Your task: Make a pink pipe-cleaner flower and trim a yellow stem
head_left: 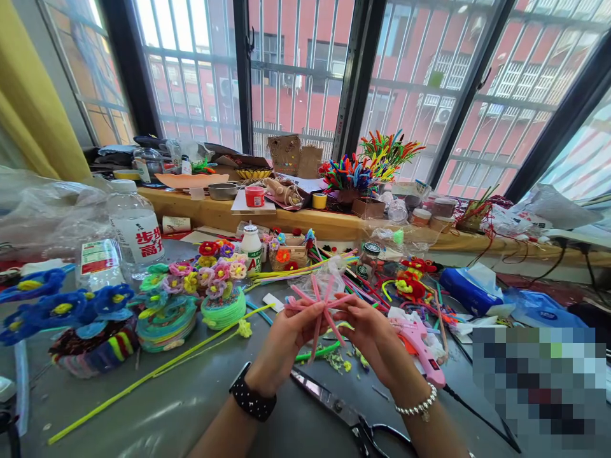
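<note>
Both hands hold a star-like bundle of pink pipe cleaners [317, 318], its arms spreading outward above the table. My left hand [293, 334], below a dark watch strap, grips it from the left with thumb and fingers closed. From the right, my right hand [367, 327], with a beaded bracelet at the wrist, pinches one of its arms. Scissors [334, 407] lie beneath the hands, blades pointing up and left. A pink glue gun [420, 350] lies just right of my right hand. Green and yellow fuzzy scraps [337, 359] are scattered below the bundle.
Pots of fuzzy flowers [224, 308] and a blue flower pot [90, 343] stand on the left, before a large bottle [136, 222]. A yellow pipe cleaner stem [143, 381] crosses the table. A tissue pack [472, 289] lies right; a cluttered ledge [205, 208] runs behind.
</note>
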`<action>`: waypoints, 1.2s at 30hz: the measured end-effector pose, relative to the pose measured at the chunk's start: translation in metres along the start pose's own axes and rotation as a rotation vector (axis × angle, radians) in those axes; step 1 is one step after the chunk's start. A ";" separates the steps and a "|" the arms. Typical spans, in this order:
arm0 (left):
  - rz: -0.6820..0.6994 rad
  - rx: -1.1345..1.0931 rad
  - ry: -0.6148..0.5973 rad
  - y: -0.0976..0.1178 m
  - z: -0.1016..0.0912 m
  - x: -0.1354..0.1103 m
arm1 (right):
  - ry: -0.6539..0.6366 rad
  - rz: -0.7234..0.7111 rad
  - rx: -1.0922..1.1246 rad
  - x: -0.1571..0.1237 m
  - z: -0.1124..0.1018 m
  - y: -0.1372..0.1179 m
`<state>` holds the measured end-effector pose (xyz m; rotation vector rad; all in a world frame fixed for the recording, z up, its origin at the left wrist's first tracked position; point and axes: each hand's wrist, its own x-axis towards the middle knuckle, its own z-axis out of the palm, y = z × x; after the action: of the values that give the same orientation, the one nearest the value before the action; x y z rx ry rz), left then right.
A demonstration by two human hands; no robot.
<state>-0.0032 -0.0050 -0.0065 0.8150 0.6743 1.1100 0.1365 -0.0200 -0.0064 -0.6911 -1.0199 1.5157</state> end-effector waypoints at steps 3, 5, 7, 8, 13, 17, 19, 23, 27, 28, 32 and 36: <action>0.012 0.066 0.016 -0.001 -0.001 0.001 | 0.005 -0.001 -0.143 -0.002 0.005 0.000; 0.022 0.168 0.000 -0.003 0.000 0.000 | 0.101 -0.061 -0.259 -0.002 0.007 0.004; 0.024 0.237 -0.011 -0.004 0.002 -0.001 | 0.176 -0.125 -0.337 -0.001 0.007 0.009; 0.019 0.244 -0.011 -0.004 0.003 -0.002 | 0.200 -0.147 -0.358 -0.001 0.006 0.010; 0.032 0.158 0.048 0.000 0.001 0.000 | 0.290 -0.136 -0.359 -0.002 0.002 0.008; 0.033 0.149 0.056 0.003 -0.003 0.004 | 0.224 -0.081 -0.378 -0.002 0.002 0.004; 0.025 0.175 0.065 0.001 -0.002 0.005 | 0.244 -0.070 -0.359 -0.002 0.002 0.004; 0.045 0.231 0.063 -0.007 0.002 0.005 | 0.370 -0.056 -0.198 0.001 0.002 0.010; 0.121 0.234 0.103 -0.017 0.005 0.004 | 0.445 -0.058 0.017 0.004 0.003 0.017; 0.128 0.235 0.110 -0.018 0.005 0.005 | 0.450 -0.057 0.046 0.005 0.002 0.018; 0.115 0.218 0.128 -0.011 0.005 0.004 | 0.364 -0.023 -0.065 0.005 -0.004 0.011; 0.196 0.193 0.125 0.007 0.003 -0.001 | 0.136 0.029 -0.371 -0.001 -0.004 -0.002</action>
<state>-0.0050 -0.0049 0.0009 0.9992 0.8284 1.2946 0.1408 -0.0197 -0.0069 -1.0582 -1.2027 1.2950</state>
